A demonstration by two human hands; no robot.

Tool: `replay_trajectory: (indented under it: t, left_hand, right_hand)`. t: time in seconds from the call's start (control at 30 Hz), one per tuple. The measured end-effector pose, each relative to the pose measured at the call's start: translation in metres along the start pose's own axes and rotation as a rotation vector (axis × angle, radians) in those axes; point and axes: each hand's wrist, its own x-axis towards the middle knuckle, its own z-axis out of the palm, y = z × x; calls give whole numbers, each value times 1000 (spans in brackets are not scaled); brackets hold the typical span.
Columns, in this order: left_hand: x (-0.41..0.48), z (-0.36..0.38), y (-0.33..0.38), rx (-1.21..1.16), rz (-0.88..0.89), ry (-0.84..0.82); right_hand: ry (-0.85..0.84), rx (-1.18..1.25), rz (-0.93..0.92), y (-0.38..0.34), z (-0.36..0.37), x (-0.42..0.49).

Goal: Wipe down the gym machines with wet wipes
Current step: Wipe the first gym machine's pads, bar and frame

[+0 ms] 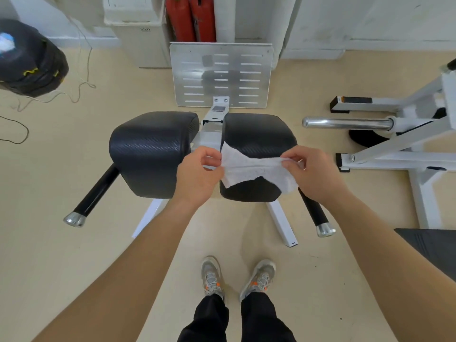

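A white wet wipe (256,169) is stretched between my two hands above the gym machine. My left hand (197,174) pinches its left edge and my right hand (313,171) pinches its right edge. Below the wipe sits the machine's right black pad (256,129), partly hidden by the wipe. The left black pad (150,151) lies beside it, uncovered. Two black handles with chrome ends (91,196) (318,215) stick out under the pads. A slotted metal footplate (220,75) stands at the far end.
A white-framed machine with a chrome bar (345,123) stands at the right. A black bag (29,60) and loose cables lie at the far left. Two red fire extinguishers (190,18) stand by the back wall. My feet (237,275) are on the beige floor.
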Motion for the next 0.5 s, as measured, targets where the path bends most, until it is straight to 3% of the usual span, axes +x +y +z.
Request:
replay_trajectory:
  t: [0.27, 0.3, 0.37, 0.43, 0.5]
  left_hand:
    - [27, 39, -13, 111, -33, 339]
    - [27, 45, -13, 200, 47, 433]
    - [24, 58, -13, 346, 387, 519]
    - [26, 75, -18, 426, 696, 396]
    - [33, 86, -26, 505, 689, 263]
  right_hand:
    - [222, -195, -126, 5, 30, 51]
    - [246, -225, -145, 6, 33, 55]
    - [295, -251, -170, 9, 38, 57]
    - [351, -218, -168, 14, 43, 56]
    - [374, -173, -149, 20, 46, 53]
